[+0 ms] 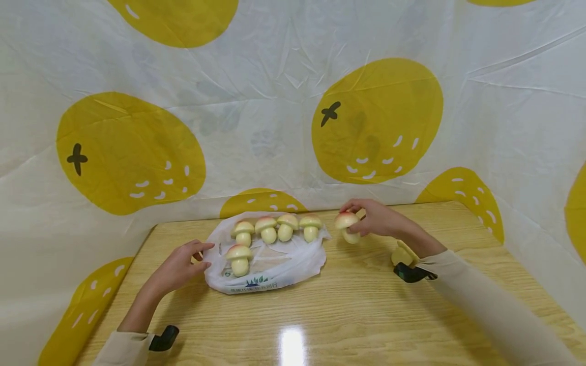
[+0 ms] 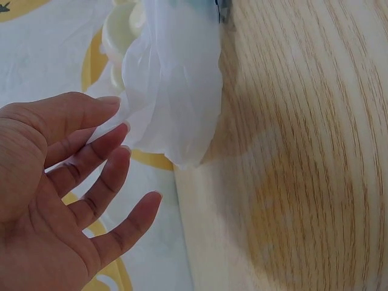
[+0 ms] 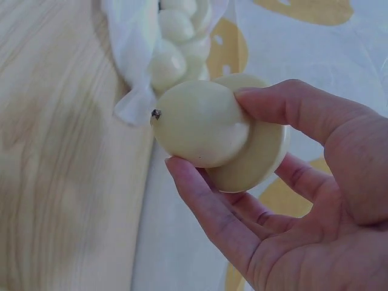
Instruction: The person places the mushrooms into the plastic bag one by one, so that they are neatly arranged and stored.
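My right hand [image 1: 373, 219] pinches a toy mushroom [image 1: 346, 226] by its stem and cap, above the table to the right of a white plastic bag [image 1: 293, 272]. In the right wrist view the mushroom's rounded stem [image 3: 197, 124] points away from the palm, with a small dark spot at its end. My left hand [image 1: 180, 267] is at the bag's left edge, fingers loosely bent and fingertips apart; whether they touch the film is unclear. Several similar mushrooms, with pale stems and yellowish, partly reddish caps, stand on the bag, one mushroom [image 1: 239, 260] in front of a back row.
A pale yellow object [image 1: 404, 254] lies beneath my right wrist, partly hidden by the black wrist band [image 1: 409, 273]. The wooden table [image 1: 348, 315] ends at the back against a white curtain [image 1: 270, 127] printed with large yellow fruit. Green printing marks the bag's front.
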